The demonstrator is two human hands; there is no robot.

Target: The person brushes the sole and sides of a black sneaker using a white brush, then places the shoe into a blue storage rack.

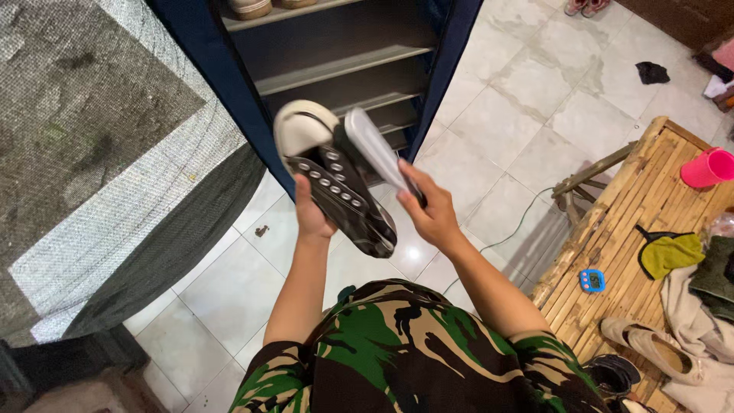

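My left hand (312,216) grips a black lace-up sneaker (336,187) with a white toe cap and metal eyelets, held up at chest height with the toe pointing away. My right hand (430,210) holds a second shoe (376,151) on its side, its pale sole facing up and pressed close against the first one. Both shoes hover in front of a dark blue shoe rack (336,73) with grey shelves. I wear a camouflage shirt.
A bamboo bench (612,229) stands to the right, carrying a pink cup (708,168), a yellow-green cloth (671,252), a small blue timer (591,281), a beige shoe (650,348) and clothes. A green cable (514,229) runs over the white tiled floor. A grey wall is at the left.
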